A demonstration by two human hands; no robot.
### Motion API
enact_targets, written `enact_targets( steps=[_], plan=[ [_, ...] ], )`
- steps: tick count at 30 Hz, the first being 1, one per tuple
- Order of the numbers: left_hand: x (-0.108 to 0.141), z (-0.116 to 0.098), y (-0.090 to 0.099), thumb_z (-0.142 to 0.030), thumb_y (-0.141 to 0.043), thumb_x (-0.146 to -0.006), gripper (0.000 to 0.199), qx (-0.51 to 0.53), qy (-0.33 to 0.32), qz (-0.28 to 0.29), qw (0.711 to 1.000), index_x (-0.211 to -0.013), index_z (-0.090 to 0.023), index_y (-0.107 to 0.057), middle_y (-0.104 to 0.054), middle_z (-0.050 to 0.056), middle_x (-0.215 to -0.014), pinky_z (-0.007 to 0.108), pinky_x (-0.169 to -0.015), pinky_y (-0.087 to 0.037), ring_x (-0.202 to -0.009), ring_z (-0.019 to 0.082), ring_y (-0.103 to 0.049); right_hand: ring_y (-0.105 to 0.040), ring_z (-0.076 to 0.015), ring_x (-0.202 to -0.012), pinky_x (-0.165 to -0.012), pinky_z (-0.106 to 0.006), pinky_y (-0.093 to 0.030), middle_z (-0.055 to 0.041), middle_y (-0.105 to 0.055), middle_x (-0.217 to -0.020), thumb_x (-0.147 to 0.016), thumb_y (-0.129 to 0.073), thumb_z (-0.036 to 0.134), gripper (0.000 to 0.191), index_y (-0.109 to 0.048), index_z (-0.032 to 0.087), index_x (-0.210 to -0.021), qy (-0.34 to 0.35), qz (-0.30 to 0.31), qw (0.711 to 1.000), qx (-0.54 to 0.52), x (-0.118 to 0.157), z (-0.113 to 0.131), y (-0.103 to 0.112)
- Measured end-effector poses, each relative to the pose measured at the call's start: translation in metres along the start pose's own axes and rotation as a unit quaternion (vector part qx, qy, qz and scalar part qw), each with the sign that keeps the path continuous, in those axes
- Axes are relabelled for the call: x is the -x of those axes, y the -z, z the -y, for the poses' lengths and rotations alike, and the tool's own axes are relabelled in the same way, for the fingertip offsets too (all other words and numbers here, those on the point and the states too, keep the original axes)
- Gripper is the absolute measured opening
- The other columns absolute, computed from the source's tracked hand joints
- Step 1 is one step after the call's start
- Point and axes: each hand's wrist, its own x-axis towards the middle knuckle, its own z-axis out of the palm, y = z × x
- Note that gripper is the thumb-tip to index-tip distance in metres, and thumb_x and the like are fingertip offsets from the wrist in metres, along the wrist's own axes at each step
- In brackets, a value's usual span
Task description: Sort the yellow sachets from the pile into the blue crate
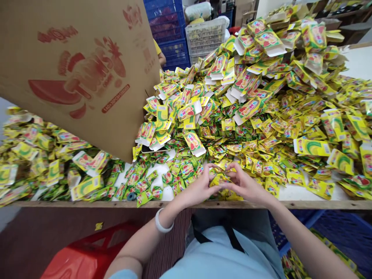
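The left hand (207,186) and the right hand (241,184) partly cover the small packets (220,179) between them; whether these are gripped cannot be told. The carton (99,91) is cut by the left and top edges, and it hides most of another person (162,58). The red stool (83,257) is cut off at the bottom.

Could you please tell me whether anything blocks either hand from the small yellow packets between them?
Nothing visible does: the yellow packets show between the left hand and the right hand, near the table's front edge.
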Motion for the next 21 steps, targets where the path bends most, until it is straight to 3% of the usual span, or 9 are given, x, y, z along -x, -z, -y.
enact_targets(
  steps=[2, 4, 7, 9, 11, 14, 16, 18, 21],
  plan=[
    [0.002, -0.005, 0.001, -0.043, -0.056, -0.093, 0.058, -0.089, -0.014, 0.002, 0.996, -0.139, -0.017, -0.030, -0.064, 0.008, -0.099, 0.038, -0.081, -0.051, -0.084, 0.022, -0.064, -0.060, -0.0146, -0.064, -0.059, -0.024, -0.046, 0.0048, -0.060, -0.072, -0.089, -0.062, 0.035, 0.043, -0.042, 0.021, -0.124, -0.021, 0.045, 0.999, 0.009, 0.003, -0.002, 0.002],
    [-0.001, -0.011, 0.014, -0.043, -0.062, -0.090, 0.060, -0.165, -0.036, 0.031, 0.985, -0.137, -0.018, -0.034, -0.064, 0.010, -0.105, 0.039, -0.083, -0.050, -0.089, 0.024, -0.064, -0.057, -0.0145, -0.057, -0.056, -0.023, -0.043, 0.0070, -0.055, -0.061, -0.090, -0.059, 0.033, 0.036, -0.050, 0.019, -0.121, -0.027, 0.044, 0.998, 0.047, 0.005, -0.005, 0.006],
    [-0.017, -0.021, 0.058, -0.042, -0.071, -0.083, 0.060, -0.266, -0.096, 0.054, 0.958, -0.133, -0.021, -0.045, -0.064, 0.012, -0.117, 0.038, -0.089, -0.049, -0.102, 0.026, -0.063, -0.057, -0.0155, -0.056, -0.053, -0.024, -0.043, 0.0033, -0.058, -0.061, -0.092, -0.055, 0.035, 0.019, -0.060, 0.019, -0.102, 0.009, -0.021, 0.993, 0.119, 0.008, -0.011, 0.018],
    [-0.034, -0.026, 0.095, -0.026, -0.057, -0.093, 0.039, -0.366, -0.145, -0.017, 0.919, -0.131, -0.020, -0.051, -0.058, 0.014, -0.130, 0.041, -0.102, -0.043, -0.121, 0.027, -0.055, -0.059, -0.0168, -0.058, -0.054, -0.025, -0.044, 0.0002, -0.062, -0.065, -0.094, -0.052, 0.034, 0.017, -0.061, 0.019, -0.095, 0.043, -0.086, 0.972, 0.214, 0.011, -0.013, 0.027],
    [-0.054, -0.028, 0.124, -0.004, -0.049, -0.089, 0.043, -0.489, -0.163, -0.047, 0.856, -0.130, -0.018, -0.055, -0.051, 0.015, -0.140, 0.049, -0.111, -0.032, -0.137, 0.030, -0.040, -0.062, -0.0188, -0.064, -0.059, -0.027, -0.046, -0.0036, -0.066, -0.071, -0.095, -0.049, 0.026, 0.014, -0.062, 0.020, -0.093, 0.064, -0.113, 0.934, 0.333, 0.015, -0.012, 0.034],
    [-0.077, -0.025, 0.148, 0.007, -0.049, -0.077, 0.047, -0.610, -0.144, -0.010, 0.779, -0.117, -0.014, -0.063, -0.059, 0.017, -0.126, 0.054, -0.112, -0.026, -0.135, 0.034, -0.038, -0.065, -0.0203, -0.077, -0.067, -0.027, -0.048, -0.0085, -0.069, -0.080, -0.089, -0.046, 0.007, 0.020, -0.062, 0.019, -0.087, 0.059, -0.044, 0.879, 0.471, 0.019, -0.013, 0.036],
    [-0.082, -0.022, 0.155, 0.003, -0.056, -0.074, 0.033, -0.639, -0.129, 0.005, 0.758, -0.102, -0.012, -0.065, -0.062, 0.016, -0.109, 0.054, -0.109, -0.028, -0.124, 0.035, -0.046, -0.065, -0.0196, -0.078, -0.068, -0.027, -0.048, -0.0082, -0.069, -0.082, -0.088, -0.046, 0.005, 0.021, -0.061, 0.019, -0.085, 0.053, -0.027, 0.877, 0.477, 0.023, -0.016, 0.037],
    [-0.078, -0.019, 0.160, -0.004, -0.065, -0.072, 0.022, -0.628, -0.126, -0.015, 0.768, -0.092, -0.013, -0.063, -0.061, 0.014, -0.101, 0.054, -0.108, -0.028, -0.116, 0.035, -0.050, -0.064, -0.0188, -0.075, -0.067, -0.028, -0.050, -0.0069, -0.067, -0.083, -0.092, -0.049, 0.016, 0.013, -0.060, 0.020, -0.087, 0.068, -0.096, 0.910, 0.398, 0.026, -0.021, 0.040],
    [-0.057, -0.016, 0.154, -0.017, -0.067, -0.075, 0.022, -0.494, -0.132, -0.069, 0.856, -0.094, -0.016, -0.056, -0.059, 0.011, -0.102, 0.052, -0.103, -0.036, -0.108, 0.030, -0.053, -0.059, -0.0157, -0.059, -0.054, -0.028, -0.050, -0.0017, -0.060, -0.073, -0.092, -0.060, 0.037, 0.016, -0.058, 0.022, -0.087, 0.087, -0.232, 0.956, 0.156, 0.031, -0.017, 0.045]
  ],
)
